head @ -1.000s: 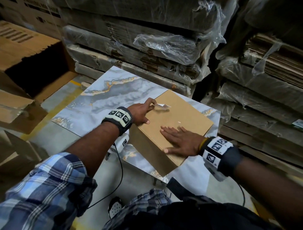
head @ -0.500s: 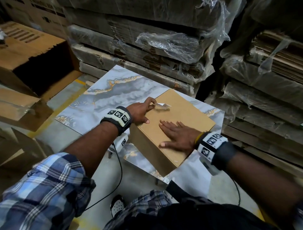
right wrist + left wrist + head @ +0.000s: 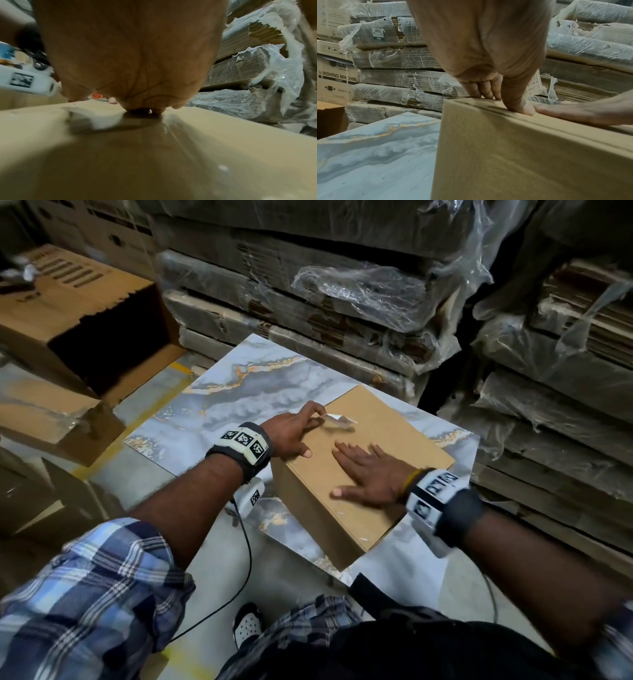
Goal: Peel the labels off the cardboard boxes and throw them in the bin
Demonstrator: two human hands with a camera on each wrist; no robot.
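Label (image 3: 337, 419) paper like this is thin, light and limp, and it sits near the far left edge of the top of the cardboard box (image 3: 373, 474), one end already curled up off the board while the rest looks stuck down. Your left hand (image 3: 291, 431) has its fingertips at that lifted end; the head view suggests a pinch on it, but the left wrist view shows only curled fingers (image 3: 485, 90) and the thumb bearing on the box edge, so you cannot be sure the paper is truly gripped. Your right hand (image 3: 370, 474) lies flat with fingers spread, pressing the box top and holding nothing. Expect the paper to tear rather than stretch, so take it low, close to where it leaves the cardboard, and draw it back along the surface. Keep the flat hand bearing down: the box rests on a smooth marbled tile (image 3: 246, 392) and would probably slide or tip under the pull.
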